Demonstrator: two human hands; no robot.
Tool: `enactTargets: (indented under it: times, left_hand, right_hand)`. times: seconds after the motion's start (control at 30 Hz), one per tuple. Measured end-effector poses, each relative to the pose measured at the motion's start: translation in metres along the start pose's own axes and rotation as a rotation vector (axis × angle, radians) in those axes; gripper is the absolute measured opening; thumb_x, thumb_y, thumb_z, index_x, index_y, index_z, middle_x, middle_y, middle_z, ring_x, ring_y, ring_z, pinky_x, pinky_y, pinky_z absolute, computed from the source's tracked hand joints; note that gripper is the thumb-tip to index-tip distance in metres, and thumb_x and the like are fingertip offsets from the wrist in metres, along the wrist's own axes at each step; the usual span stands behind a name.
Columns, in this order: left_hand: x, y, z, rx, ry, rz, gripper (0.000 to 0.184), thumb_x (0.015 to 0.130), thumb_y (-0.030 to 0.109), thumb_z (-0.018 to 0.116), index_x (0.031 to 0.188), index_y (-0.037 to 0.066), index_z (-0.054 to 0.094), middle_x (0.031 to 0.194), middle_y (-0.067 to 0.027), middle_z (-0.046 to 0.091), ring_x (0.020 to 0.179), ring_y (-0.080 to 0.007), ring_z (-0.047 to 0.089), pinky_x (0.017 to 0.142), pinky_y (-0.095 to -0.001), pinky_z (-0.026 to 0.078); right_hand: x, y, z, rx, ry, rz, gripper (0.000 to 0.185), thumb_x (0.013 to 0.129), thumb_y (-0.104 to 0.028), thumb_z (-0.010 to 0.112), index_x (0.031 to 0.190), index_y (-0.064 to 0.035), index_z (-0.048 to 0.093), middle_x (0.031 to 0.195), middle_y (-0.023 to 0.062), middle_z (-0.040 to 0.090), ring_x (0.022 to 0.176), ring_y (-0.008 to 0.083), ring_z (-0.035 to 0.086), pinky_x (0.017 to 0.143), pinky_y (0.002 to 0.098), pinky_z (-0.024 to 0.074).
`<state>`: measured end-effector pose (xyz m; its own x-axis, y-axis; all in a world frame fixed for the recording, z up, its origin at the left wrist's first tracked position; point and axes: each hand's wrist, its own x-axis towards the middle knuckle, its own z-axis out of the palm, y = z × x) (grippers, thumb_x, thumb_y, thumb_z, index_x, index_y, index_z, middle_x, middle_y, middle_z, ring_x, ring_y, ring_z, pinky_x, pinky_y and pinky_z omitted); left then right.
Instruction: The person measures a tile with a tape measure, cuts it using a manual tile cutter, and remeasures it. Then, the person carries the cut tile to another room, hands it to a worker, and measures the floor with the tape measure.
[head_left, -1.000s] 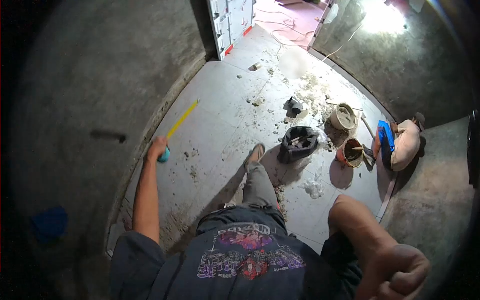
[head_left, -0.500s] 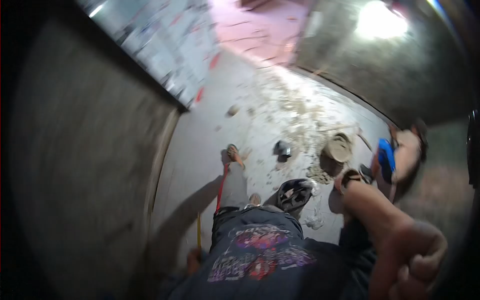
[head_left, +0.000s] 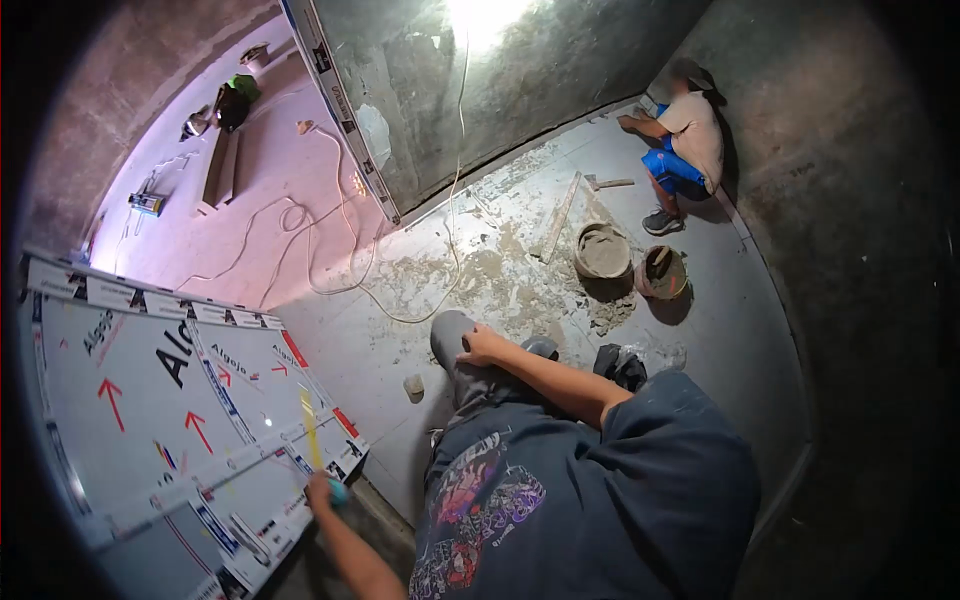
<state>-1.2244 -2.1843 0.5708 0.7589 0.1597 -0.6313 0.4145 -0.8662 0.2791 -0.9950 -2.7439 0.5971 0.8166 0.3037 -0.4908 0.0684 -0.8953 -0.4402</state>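
Note:
My left hand [head_left: 319, 490] is closed around a tape measure with a teal case [head_left: 338, 491]. Its yellow blade [head_left: 309, 425] runs up across the white door panel [head_left: 140, 400], which has printed labels and red arrows. The hand is at the panel's lower right edge. My right hand [head_left: 483, 345] rests on my bent knee [head_left: 452, 330] in grey trousers, its fingers loosely curved over the cloth and holding nothing visible. A small cup-like thing [head_left: 414, 387] is on the floor left of that knee.
Two buckets, one with grey mortar [head_left: 603, 251] and one with tools [head_left: 661, 272], stand ahead on mortar-spattered tiles. Beyond them a co-worker [head_left: 690, 145] squats by the wall. A pale cable [head_left: 345, 285] loops over the floor. A black bag [head_left: 620, 367] lies beside me.
The view has swung left and steadied. My left hand has come up to the door panel with the tape measure. My right hand, raised at lower right before, is now on my knee.

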Motion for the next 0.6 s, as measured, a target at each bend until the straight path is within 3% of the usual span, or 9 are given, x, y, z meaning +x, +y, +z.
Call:
enactTargets:
  times: [0.03, 0.07, 0.17, 0.27, 0.3, 0.4, 0.47, 0.5, 0.6]
  left_hand:
    - [0.035, 0.024, -0.064, -0.438, 0.197, -0.277, 0.027, 0.082, 0.019, 0.047, 0.071, 0.004, 0.067, 0.069, -0.0145, 0.063, 0.068, -0.0274, 0.061, 0.066, -0.0404, 0.045]
    - [0.061, 0.063, -0.135, -0.253, 0.312, -0.185, 0.032, 0.086, 0.022, 0.044, 0.068, 0.002, 0.063, 0.066, -0.0138, 0.061, 0.065, -0.0257, 0.059, 0.065, -0.0396, 0.044]
    - [0.196, 0.071, -0.249, -0.511, 0.347, -0.002, 0.032, 0.092, 0.024, 0.045, 0.071, 0.003, 0.056, 0.060, -0.0074, 0.053, 0.057, -0.0184, 0.051, 0.057, -0.0349, 0.043]
    - [0.282, 0.120, -0.285, -0.743, 0.287, -0.073, 0.022, 0.092, 0.020, 0.045, 0.076, 0.006, 0.053, 0.064, -0.0021, 0.048, 0.058, -0.0148, 0.048, 0.053, -0.0330, 0.041]
    - [0.293, 0.145, -0.290, -0.699, 0.293, -0.048, 0.020, 0.090, 0.021, 0.047, 0.079, 0.007, 0.054, 0.065, -0.0017, 0.050, 0.058, -0.0146, 0.048, 0.054, -0.0318, 0.041]
    - [0.330, 0.185, -0.291, -0.862, 0.122, -0.059, 0.027, 0.091, 0.027, 0.048, 0.080, 0.005, 0.058, 0.070, -0.0025, 0.057, 0.063, -0.0135, 0.051, 0.059, -0.0294, 0.043]
    - [0.341, 0.189, -0.293, -1.132, 0.090, 0.003, 0.031, 0.094, 0.029, 0.045, 0.079, 0.005, 0.058, 0.070, -0.0023, 0.057, 0.065, -0.0117, 0.051, 0.062, -0.0279, 0.043]
    - [0.347, 0.186, -0.302, -1.157, 0.124, -0.020, 0.031, 0.094, 0.029, 0.045, 0.079, 0.005, 0.058, 0.070, -0.0023, 0.057, 0.065, -0.0117, 0.051, 0.062, -0.0279, 0.043]
    - [0.368, 0.168, -0.341, -1.214, 0.108, 0.055, 0.034, 0.099, 0.030, 0.042, 0.082, 0.005, 0.058, 0.073, -0.0013, 0.057, 0.068, -0.0113, 0.053, 0.067, -0.0283, 0.045]
  right_hand:
    - [0.014, -0.003, 0.007, -0.001, -0.007, 0.013, 0.063, 0.076, -0.046, 0.064, 0.120, -0.0018, 0.054, 0.107, 0.0270, 0.059, 0.102, 0.0433, 0.056, 0.093, 0.0462, 0.0428]
    - [0.039, -0.006, 0.006, 0.105, -0.138, 0.035, 0.067, 0.077, -0.053, 0.061, 0.119, -0.0009, 0.056, 0.110, 0.0275, 0.059, 0.104, 0.0421, 0.055, 0.094, 0.0452, 0.0423]
    - [0.123, -0.032, -0.042, 0.229, -0.324, 0.061, 0.073, 0.078, -0.062, 0.055, 0.118, -0.0002, 0.057, 0.114, 0.0263, 0.058, 0.108, 0.0393, 0.055, 0.094, 0.0431, 0.0426]
    - [0.256, -0.049, -0.079, 0.110, -0.425, 0.034, 0.075, 0.080, -0.065, 0.053, 0.118, -0.0008, 0.057, 0.115, 0.0233, 0.060, 0.109, 0.0377, 0.055, 0.092, 0.0419, 0.0433]
    - [0.294, -0.077, -0.118, -0.017, -0.602, 0.130, 0.075, 0.079, -0.064, 0.053, 0.120, -0.0015, 0.056, 0.119, 0.0222, 0.058, 0.110, 0.0371, 0.055, 0.093, 0.0433, 0.0431]
    - [0.444, -0.118, -0.148, -0.500, -0.575, -0.205, 0.068, 0.075, -0.055, 0.063, 0.119, -0.0024, 0.056, 0.119, 0.0198, 0.058, 0.110, 0.0356, 0.055, 0.094, 0.0437, 0.0427]
    - [0.524, -0.188, -0.193, -0.370, -0.413, -0.307, 0.063, 0.075, -0.049, 0.067, 0.115, -0.0022, 0.058, 0.115, 0.0197, 0.060, 0.105, 0.0377, 0.057, 0.089, 0.0420, 0.0461]
    - [0.552, -0.241, -0.221, -0.326, -0.394, -0.275, 0.061, 0.077, -0.047, 0.065, 0.117, -0.0016, 0.057, 0.116, 0.0202, 0.060, 0.105, 0.0326, 0.059, 0.090, 0.0402, 0.0459]
    - [0.664, -0.349, -0.248, -0.041, -0.584, -0.223, 0.066, 0.078, -0.053, 0.064, 0.120, -0.0030, 0.055, 0.112, 0.0181, 0.062, 0.097, 0.0274, 0.062, 0.083, 0.0389, 0.0482]
